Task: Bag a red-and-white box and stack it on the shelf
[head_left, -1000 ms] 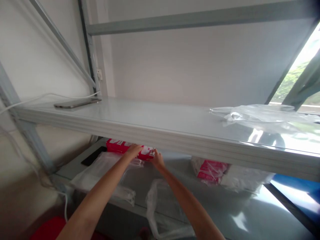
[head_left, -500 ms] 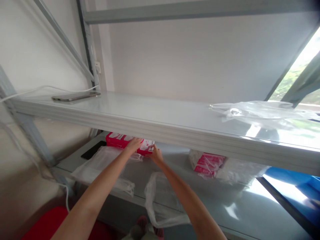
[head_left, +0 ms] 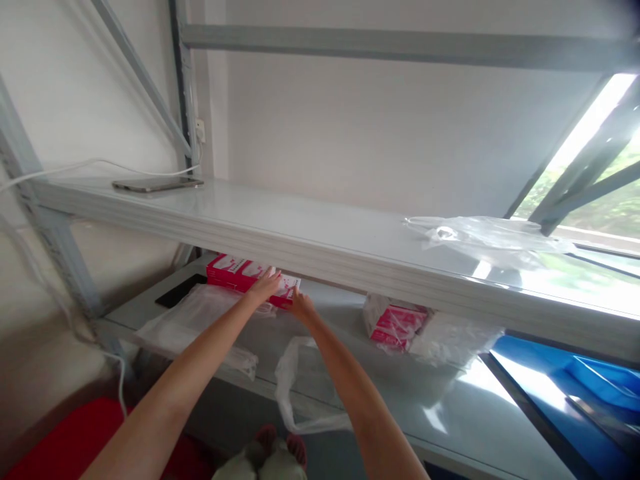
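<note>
The left hand (head_left: 267, 285) lies on a long row of pink and white cardboard boxes (head_left: 225, 273), with its fingers reaching over the top. I can't tell if its thumb is pinching. The right hand (head_left: 302, 306) is just beside it, touching the right end of the row. Some of its fingers are hidden, so I can't tell how tight they are.

The row lies flat on the shiny grey lower shelf (head_left: 400, 387), right under the hands and mostly to the left of them. One hand on top and one at the end would, I think, stop the row from tipping or sliding.

A flat, see-through plastic bag (head_left: 180, 313) lies under the left arm, in front of the boxes. Nearer the body than the right hand, a crumpled clear plastic bag (head_left: 285, 373) hangs over the shelf's edge, so it might slip off. To the right of the right hand, pink boxes in clear plastic (head_left: 399, 327) sit apart. The plastic probably keeps them together. A flat black thing (head_left: 177, 291) lies left of the hands, near the row's left end.
</note>
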`<state>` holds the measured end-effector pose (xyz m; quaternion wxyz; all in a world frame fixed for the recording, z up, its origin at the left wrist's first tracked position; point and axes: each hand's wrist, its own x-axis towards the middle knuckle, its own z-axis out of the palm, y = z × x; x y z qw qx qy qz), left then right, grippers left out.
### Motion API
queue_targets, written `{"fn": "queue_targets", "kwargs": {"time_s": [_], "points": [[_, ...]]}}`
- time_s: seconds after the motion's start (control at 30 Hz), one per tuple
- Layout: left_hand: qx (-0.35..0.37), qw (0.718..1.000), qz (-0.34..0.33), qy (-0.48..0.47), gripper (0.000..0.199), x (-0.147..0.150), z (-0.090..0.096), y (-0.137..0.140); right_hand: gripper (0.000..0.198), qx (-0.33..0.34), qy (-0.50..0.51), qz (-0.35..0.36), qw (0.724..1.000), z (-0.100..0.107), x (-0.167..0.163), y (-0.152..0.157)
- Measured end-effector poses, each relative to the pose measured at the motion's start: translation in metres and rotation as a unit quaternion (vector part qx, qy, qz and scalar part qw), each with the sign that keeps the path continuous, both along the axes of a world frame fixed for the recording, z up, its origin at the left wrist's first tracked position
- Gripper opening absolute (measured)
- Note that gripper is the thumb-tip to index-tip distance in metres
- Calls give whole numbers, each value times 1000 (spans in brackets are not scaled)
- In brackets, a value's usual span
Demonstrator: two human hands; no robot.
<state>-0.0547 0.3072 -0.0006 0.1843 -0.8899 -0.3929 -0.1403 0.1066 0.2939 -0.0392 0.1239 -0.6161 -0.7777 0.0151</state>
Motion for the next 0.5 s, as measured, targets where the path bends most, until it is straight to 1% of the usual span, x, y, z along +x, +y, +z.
{"fn": "queue_targets", "kwargs": {"time_s": [0.07, 0.13, 0.2, 0.23, 0.27, 0.3, 0.33, 0.4, 0.43, 0.5], "points": [[-11, 1000, -11, -26, 39, -3, 11, -7, 76, 26, -37, 6, 999, 17, 3, -10], [-20, 998, -17, -57, 38, -9, 25, -20, 72, 67, -44, -6, 997, 36, 10, -29], [-7, 995, -21, -96, 37, -17, 36, -42, 52, 123, -30, -46, 991, 51, 21, -61], [7, 992, -23, -122, 37, -21, 40, -57, 45, 143, -14, -70, 987, 55, 26, -81], [24, 988, -25, -153, 36, -25, 42, -73, 43, 147, 3, -95, 984, 56, 30, -104], [37, 982, -25, -186, 35, -28, 42, -91, 45, 135, 12, -111, 985, 54, 32, -128], [42, 975, -26, -216, 33, -30, 39, -110, 48, 113, 12, -114, 987, 49, 32, -152], [29, 963, -18, -266, 30, -32, 25, -148, 54, 76, 2, -112, 991, 35, 25, -193], [12, 959, -15, -284, 29, -31, 14, -166, 56, 61, -2, -106, 993, 28, 18, -208], [-35, 949, -13, -313, 27, -26, -12, -197, 60, 46, -2, -99, 994, 14, 2, -228]]}}
